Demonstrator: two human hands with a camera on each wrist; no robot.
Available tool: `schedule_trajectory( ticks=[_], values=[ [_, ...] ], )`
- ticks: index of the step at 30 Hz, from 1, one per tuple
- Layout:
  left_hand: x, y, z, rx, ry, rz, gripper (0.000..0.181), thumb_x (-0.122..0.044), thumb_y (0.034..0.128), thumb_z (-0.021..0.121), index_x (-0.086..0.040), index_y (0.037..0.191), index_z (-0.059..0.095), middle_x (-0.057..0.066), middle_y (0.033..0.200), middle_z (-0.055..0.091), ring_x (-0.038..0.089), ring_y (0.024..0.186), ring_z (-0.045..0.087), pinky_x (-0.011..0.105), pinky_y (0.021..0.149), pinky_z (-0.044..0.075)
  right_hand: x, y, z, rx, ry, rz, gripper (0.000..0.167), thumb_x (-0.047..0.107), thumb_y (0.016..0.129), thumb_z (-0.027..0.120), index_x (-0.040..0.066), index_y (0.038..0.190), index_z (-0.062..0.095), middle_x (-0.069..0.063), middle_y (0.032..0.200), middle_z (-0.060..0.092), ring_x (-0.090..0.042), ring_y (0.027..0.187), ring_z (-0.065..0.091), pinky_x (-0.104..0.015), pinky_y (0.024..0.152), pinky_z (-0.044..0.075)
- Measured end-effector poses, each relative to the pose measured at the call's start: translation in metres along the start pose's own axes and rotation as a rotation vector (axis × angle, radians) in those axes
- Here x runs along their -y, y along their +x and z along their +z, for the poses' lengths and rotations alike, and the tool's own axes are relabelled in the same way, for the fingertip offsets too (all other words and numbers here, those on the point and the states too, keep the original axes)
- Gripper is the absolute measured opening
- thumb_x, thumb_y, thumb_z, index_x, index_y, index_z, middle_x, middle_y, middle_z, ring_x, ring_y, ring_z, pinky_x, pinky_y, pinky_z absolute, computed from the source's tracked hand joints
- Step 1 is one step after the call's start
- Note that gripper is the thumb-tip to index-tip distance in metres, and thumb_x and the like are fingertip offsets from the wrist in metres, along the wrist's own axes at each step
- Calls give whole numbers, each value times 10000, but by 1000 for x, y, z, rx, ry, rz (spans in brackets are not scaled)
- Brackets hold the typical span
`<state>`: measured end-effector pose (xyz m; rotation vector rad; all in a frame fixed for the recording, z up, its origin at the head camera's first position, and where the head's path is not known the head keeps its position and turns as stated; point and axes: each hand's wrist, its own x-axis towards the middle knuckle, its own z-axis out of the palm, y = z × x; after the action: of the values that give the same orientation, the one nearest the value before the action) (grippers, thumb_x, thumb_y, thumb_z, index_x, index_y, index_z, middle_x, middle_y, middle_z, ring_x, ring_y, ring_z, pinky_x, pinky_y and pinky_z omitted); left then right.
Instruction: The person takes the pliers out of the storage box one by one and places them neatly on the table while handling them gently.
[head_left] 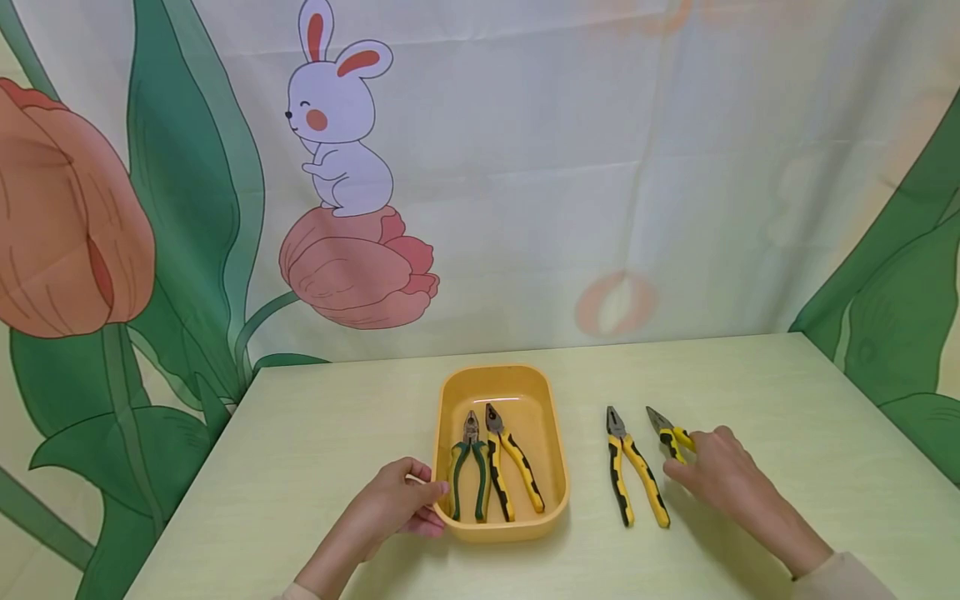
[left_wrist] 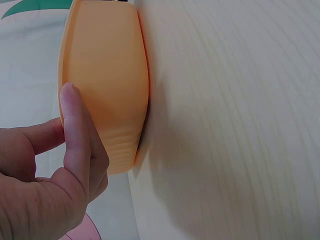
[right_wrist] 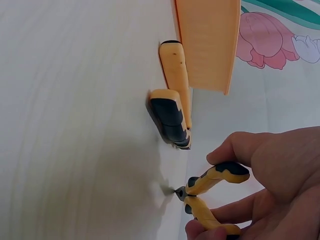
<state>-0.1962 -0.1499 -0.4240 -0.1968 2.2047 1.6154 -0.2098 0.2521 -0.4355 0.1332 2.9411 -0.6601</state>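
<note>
Pointed pliers (head_left: 667,432), yellow-black: grasped by right hand (head_left: 716,465), beside second yellow-black pair (head_left: 616,427) on tabletop (head_left: 330,433). Yellow tray (head_left: 513,531): rim pinched by left hand's (head_left: 393,498) fingers; contains green-handled (head_left: 471,428) and yellow-black pliers (head_left: 494,422).

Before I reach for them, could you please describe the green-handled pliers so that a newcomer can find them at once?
On the pale table, find the yellow tray, pinched at its edge by the left hand. Inside, nearer that hand, lie the green-handled combination pliers. They alone have green handles; the neighbouring combination pliers have yellow-and-black ones.
</note>
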Motion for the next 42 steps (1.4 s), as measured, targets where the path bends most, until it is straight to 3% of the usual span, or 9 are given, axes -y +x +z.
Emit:
schedule_trajectory(
  ticks=[5,11,31,42],
  values=[
    [0,0,0,-1,-3,6,203,-76,1022,645,33,1106,496,164,823,638,197,600,672,317,590,625,0,-1,-1,-4,-6,-25,286,242,880,660,-20,833,557,-112,739,464,-234,685,425,-328,569,349],
    [0,0,0,-3,-3,1,208,-77,1022,647,34,1114,497,164,826,638,195,597,670,307,581,621,0,1,0,25,-12,16,343,236,880,666,-92,933,578,-133,796,477,-245,710,440,-328,576,365],
    [-1,-2,0,4,-3,3,218,-83,1025,644,38,1128,494,169,842,638,195,610,672,309,591,623,-3,-2,11,1,-98,12,346,229,901,677,-105,911,589,-173,856,497,-256,725,467,-331,575,402],
    [3,1,-1,18,-13,27,228,-84,1024,643,44,1136,491,183,873,637,206,623,675,321,604,628,-4,-4,16,-6,-108,41,485,248,918,682,-189,1105,589,-208,911,488,-282,761,483,-351,606,436]
  ],
)
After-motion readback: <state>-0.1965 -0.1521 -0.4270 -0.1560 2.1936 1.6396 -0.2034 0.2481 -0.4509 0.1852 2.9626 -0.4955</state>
